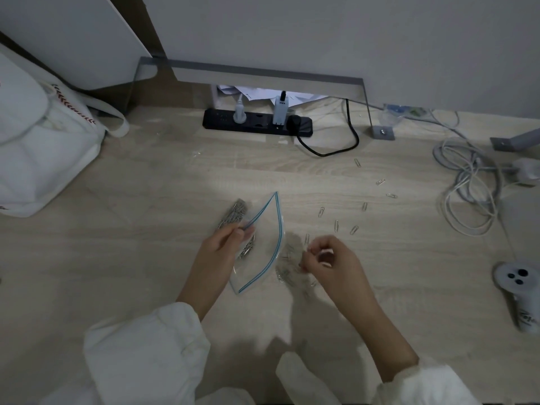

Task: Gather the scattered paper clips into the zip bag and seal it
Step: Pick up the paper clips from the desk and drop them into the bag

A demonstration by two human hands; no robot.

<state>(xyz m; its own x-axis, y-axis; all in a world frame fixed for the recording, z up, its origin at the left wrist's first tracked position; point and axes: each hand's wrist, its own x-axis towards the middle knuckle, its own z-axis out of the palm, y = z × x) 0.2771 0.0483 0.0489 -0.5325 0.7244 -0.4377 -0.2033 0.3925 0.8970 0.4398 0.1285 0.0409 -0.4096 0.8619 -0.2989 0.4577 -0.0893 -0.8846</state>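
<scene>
Left hand (226,244) is pinching the bag (263,244) rim, holding its mouth open; right hand (327,258) is pinching clips (306,252) beside it on the table (146,229).

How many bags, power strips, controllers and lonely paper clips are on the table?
zip bag: 1
tote bag: 1
power strip: 1
controller: 1
paper clips lying singly: 8
Total: 12
The clips heaped by the right hand and those inside the zip bag are too bunched to count.
</scene>
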